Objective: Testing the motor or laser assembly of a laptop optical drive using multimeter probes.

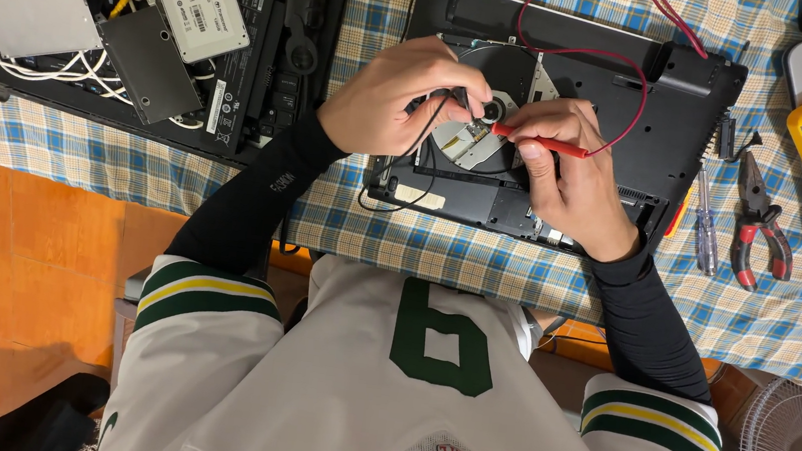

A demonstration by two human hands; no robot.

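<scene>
Left hand (398, 94) pinches black test probe (460, 95), right hand (568, 169) grips red test probe (541, 143), tips on silver optical drive (476, 138) in black upturned laptop (673, 136).

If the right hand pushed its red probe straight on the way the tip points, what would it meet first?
The right hand aims the red probe leftward, so it would most likely meet the black probe tip held by the left hand, over the optical drive. Depth is unclear.
</scene>
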